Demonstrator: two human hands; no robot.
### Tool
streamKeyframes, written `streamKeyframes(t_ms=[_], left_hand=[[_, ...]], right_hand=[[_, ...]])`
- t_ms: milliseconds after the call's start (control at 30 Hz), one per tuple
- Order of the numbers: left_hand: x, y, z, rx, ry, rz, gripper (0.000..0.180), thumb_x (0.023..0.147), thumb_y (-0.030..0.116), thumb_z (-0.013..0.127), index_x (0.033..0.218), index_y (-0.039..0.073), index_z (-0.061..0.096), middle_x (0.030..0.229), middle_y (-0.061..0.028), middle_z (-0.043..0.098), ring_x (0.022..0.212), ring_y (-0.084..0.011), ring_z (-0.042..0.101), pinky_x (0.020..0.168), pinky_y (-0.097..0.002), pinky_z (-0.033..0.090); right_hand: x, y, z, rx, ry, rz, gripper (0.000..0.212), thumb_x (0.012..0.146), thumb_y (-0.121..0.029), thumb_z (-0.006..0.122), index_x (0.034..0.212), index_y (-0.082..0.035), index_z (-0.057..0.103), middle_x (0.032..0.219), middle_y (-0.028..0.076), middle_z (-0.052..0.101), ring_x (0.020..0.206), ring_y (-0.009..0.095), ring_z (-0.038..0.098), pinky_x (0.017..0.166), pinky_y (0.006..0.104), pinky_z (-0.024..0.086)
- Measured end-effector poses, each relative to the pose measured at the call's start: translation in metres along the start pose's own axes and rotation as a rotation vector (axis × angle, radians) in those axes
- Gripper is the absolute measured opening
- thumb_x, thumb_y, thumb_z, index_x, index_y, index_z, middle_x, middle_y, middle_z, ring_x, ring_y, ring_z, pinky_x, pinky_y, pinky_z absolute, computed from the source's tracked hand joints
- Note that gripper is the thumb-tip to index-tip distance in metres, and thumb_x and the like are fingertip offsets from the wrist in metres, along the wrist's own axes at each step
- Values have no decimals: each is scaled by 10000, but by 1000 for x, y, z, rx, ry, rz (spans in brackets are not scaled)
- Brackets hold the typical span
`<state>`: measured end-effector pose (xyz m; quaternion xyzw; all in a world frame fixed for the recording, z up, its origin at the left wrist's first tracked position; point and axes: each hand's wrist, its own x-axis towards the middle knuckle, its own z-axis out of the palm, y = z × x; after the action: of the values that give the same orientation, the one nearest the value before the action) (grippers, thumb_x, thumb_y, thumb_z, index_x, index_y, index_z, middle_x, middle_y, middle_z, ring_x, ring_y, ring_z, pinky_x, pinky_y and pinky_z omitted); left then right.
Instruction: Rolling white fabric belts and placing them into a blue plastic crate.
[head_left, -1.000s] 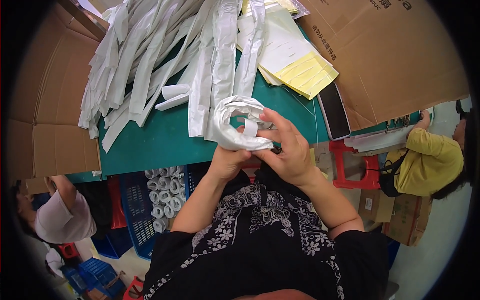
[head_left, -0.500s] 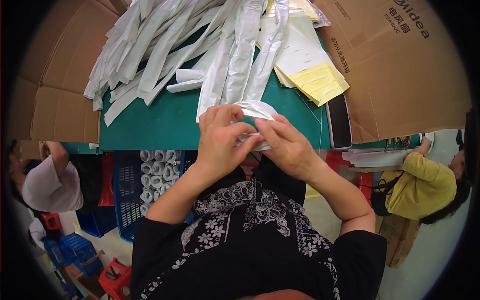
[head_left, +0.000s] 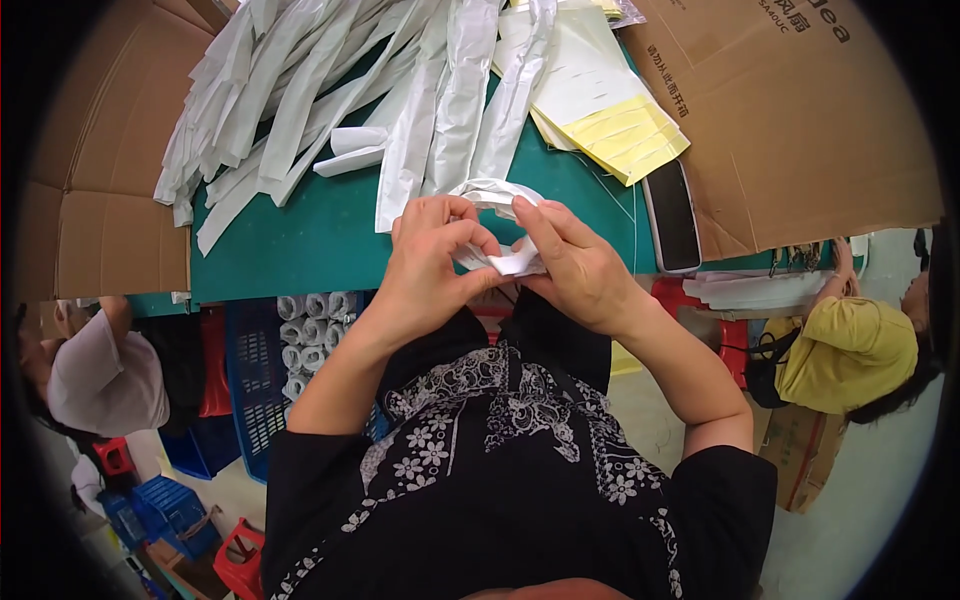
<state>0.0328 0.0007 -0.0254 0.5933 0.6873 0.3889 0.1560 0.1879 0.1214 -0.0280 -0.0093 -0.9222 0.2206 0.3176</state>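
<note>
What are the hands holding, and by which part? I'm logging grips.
Both hands, left and right, pinch a rolled white paper strip at its near lower edge.

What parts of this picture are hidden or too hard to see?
- Head view: most of the white strip, covered by the left hand and right hand.
- White strip pile: far ends cut by the top edge.
- Phone screen: dark, nothing readable.
</note>
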Motion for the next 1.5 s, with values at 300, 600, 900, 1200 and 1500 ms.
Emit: streamKeyframes(t_ms=[300,600,900,1200,1500], left_hand=[[-2,-8,-2,10,-17,52,174,657,160,746,809,117,673,789,-21,593,861,-179,524,795,-294,363],[-6,-15,12,60,107,399,242,625,46,671,852,128,679,851,-2,640,793,-175,569,727,-306,361],[-22,-19,4,261,-28,660,365,632,240,701,972,120,648,1029,-1,602,902,-134,578,844,-419,358],[-19,-25,3,426,102,796,316,640,217,710,949,162,670,923,45,606,837,-167,525,890,-443,346],[-8,-23,-12,277,-55,593,249,677,314,691,867,154,671,883,38,598,830,-139,552,918,-456,358]], right_hand=[[0,1,-3,164,-145,285,923,617,-95,761,1363,3,226,849,87,636,960,261,555,753,311,473],[-2,18,5,347,-337,418,346,708,-121,682,1038,-40,613,862,126,633,828,257,594,727,328,475],[7,17,-15,971,-781,908,328,800,-154,662,1063,31,593,873,38,632,747,62,543,675,213,446],[-12,23,14,1473,-442,1304,272,840,-138,613,1031,54,589,907,97,641,790,124,611,705,251,499],[-5,19,24,1373,-369,1306,207,843,-120,594,964,46,618,877,101,646,752,137,629,671,258,516]])
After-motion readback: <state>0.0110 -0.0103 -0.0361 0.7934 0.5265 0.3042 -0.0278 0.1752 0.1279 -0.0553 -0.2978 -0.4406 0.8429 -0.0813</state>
